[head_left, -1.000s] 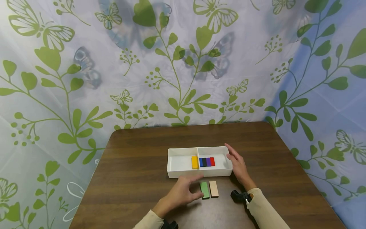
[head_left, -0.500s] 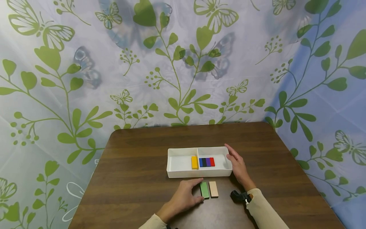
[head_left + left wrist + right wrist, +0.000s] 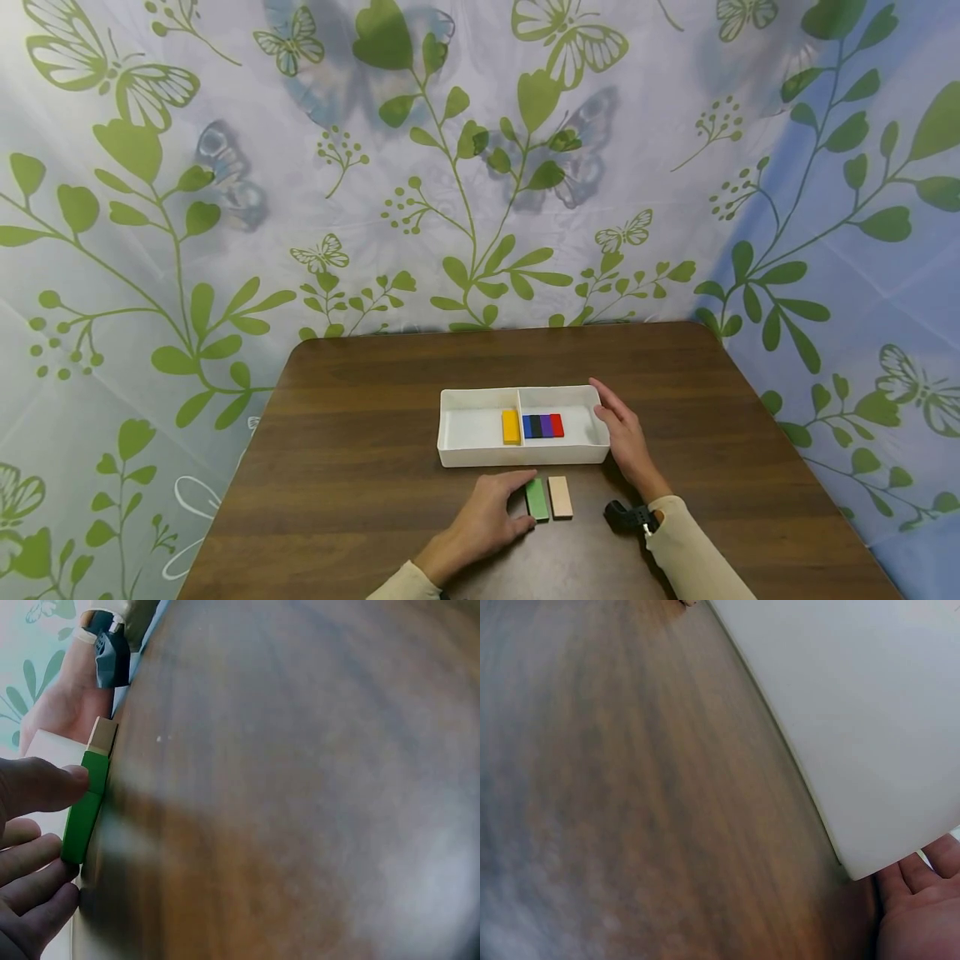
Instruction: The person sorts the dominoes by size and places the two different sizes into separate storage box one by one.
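My left hand (image 3: 483,515) is at a green block (image 3: 537,499) on the table, its thumb and index finger at the block's two ends. In the left wrist view the thumb lies against the green block (image 3: 84,814), the other fingers close to its lower end. Just right of it lies a beige block (image 3: 560,497). My right hand (image 3: 628,437) rests against the right end of a white two-part box (image 3: 487,456), fingers fairly straight. The right wrist view shows those fingers (image 3: 919,874) at the box's end wall; their tips are partly hidden.
In the box's left compartment a yellow block (image 3: 511,426) stands by the divider. Blue, black, purple and red blocks (image 3: 546,426) sit side by side in the right one. The brown wooden table (image 3: 360,433) reaches to a leaf-and-butterfly printed curtain (image 3: 480,167).
My left hand has moved slightly right and closed in from above the green block's left side to its ends. My right hand, the box and the blocks stay put.
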Action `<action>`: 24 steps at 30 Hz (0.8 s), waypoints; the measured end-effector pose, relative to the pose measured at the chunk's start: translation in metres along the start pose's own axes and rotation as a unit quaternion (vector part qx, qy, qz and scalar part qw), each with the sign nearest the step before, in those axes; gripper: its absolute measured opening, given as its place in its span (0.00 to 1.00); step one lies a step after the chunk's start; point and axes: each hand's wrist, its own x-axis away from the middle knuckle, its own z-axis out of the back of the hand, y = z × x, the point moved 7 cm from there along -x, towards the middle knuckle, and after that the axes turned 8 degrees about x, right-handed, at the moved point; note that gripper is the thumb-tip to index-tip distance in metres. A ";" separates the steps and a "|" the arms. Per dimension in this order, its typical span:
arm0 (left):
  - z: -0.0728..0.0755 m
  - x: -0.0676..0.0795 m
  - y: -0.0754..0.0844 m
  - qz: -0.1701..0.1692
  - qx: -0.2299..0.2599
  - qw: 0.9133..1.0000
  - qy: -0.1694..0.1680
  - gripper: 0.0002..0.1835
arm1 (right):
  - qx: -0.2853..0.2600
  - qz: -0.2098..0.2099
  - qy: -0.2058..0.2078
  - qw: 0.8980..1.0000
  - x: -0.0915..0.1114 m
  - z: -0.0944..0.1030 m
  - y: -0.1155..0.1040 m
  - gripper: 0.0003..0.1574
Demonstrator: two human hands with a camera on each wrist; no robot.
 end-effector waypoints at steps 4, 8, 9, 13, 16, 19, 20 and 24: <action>0.000 0.000 0.000 0.007 0.001 1.000 -0.004 0.36 | -0.002 0.000 0.000 1.000 0.000 0.000 0.001 0.33; 0.001 0.000 0.001 0.006 -0.001 1.000 -0.003 0.35 | -0.002 -0.001 0.001 1.000 -0.001 0.000 0.001 0.33; 0.002 0.000 0.001 0.004 -0.002 1.000 -0.002 0.35 | -0.001 -0.001 0.000 1.000 -0.001 0.000 0.001 0.33; 0.004 0.001 0.003 -0.006 -0.008 1.000 0.001 0.34 | 0.000 -0.001 0.001 1.000 0.000 -0.001 0.000 0.33; 0.004 0.001 0.002 -0.005 -0.004 1.000 -0.006 0.34 | 0.001 0.000 0.001 1.000 -0.001 -0.001 0.000 0.33; 0.005 0.001 0.002 -0.003 0.001 1.000 -0.010 0.34 | 0.003 0.000 0.003 1.000 -0.001 0.000 0.000 0.32; 0.006 0.001 0.003 -0.005 0.002 1.000 -0.010 0.34 | 0.004 0.000 0.004 1.000 -0.001 0.000 -0.001 0.32; 0.012 0.001 0.006 -0.013 0.010 1.000 -0.001 0.34 | 0.007 -0.001 0.006 1.000 -0.002 0.000 0.000 0.32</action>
